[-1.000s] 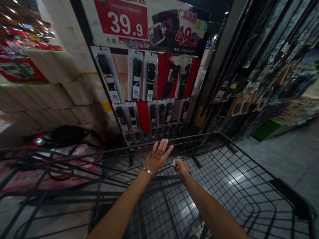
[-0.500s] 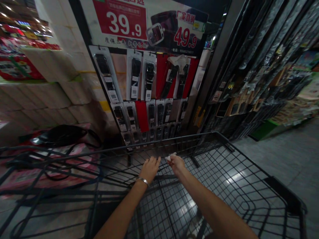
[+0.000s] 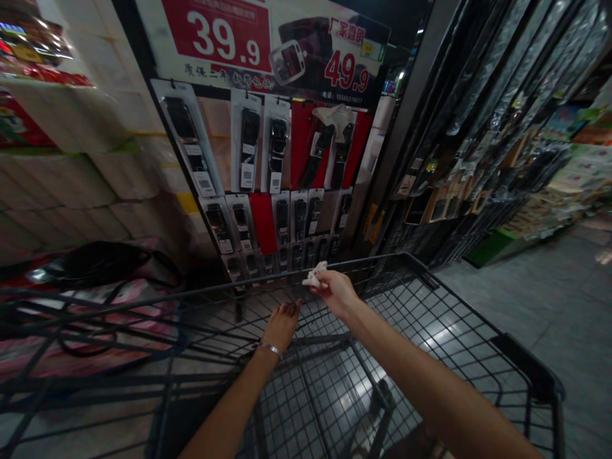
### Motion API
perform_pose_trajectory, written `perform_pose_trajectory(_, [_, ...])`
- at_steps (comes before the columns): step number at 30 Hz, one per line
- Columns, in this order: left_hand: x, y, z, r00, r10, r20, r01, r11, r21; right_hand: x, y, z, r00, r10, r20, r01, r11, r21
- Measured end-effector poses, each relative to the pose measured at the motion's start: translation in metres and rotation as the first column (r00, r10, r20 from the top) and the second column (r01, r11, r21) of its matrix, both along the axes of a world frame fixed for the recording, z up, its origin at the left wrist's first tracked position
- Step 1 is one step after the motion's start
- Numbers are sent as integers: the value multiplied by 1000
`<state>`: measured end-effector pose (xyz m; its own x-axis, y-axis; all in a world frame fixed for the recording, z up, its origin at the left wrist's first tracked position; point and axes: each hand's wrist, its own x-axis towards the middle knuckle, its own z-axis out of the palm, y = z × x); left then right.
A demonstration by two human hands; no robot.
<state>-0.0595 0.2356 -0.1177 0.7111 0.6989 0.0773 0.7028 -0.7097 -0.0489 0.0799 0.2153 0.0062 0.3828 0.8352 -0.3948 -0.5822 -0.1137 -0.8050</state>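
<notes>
We reach both arms forward over a black wire shopping cart point(image 3: 449, 357). Our right hand point(image 3: 337, 293) is raised just above the cart's far rim, its fingers pinched around a small crumpled white scrap point(image 3: 314, 276) that sticks out toward the left. Our left hand point(image 3: 281, 325) sits lower, inside the basket near the front wall, with the fingers curled loosely inward and nothing visible in them; a silver bracelet point(image 3: 270, 349) circles that wrist. The two hands are near each other but apart.

Straight ahead of the cart hangs a display of packaged belts point(image 3: 268, 166) in rows, some on red backing. Above them is a price sign point(image 3: 268, 44) showing 39.9 and 49.9. To the left, pale stacked packs point(image 3: 95, 178) rise behind a black bag point(image 3: 100, 262). To the right, dark hanging goods point(image 3: 497, 127) line the aisle above a grey tiled floor point(image 3: 554, 299).
</notes>
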Motion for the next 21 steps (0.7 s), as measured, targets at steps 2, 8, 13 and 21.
perform_pose_trajectory(2, [0, -1, 0, 1000, 6, 6, -6, 1000, 2, 3, -3, -1, 998, 6, 69, -8, 1000, 23])
perform_pose_trajectory(8, [0, -2, 0, 1000, 22, 1, -22, 1000, -3, -4, -9, -78, 978, -89, 191, 129, 968, -213])
perform_pose_trajectory(13, [-1, -3, -7, 1000, 5, 28, -6, 999, 32, -8, -3, -129, 963, -185, 194, 239, 920, -312])
perform_pose_trajectory(21, [0, -5, -11, 997, 24, 70, -25, 1000, 9, -3, 0, -178, 944, -243, 224, 313, 874, -371])
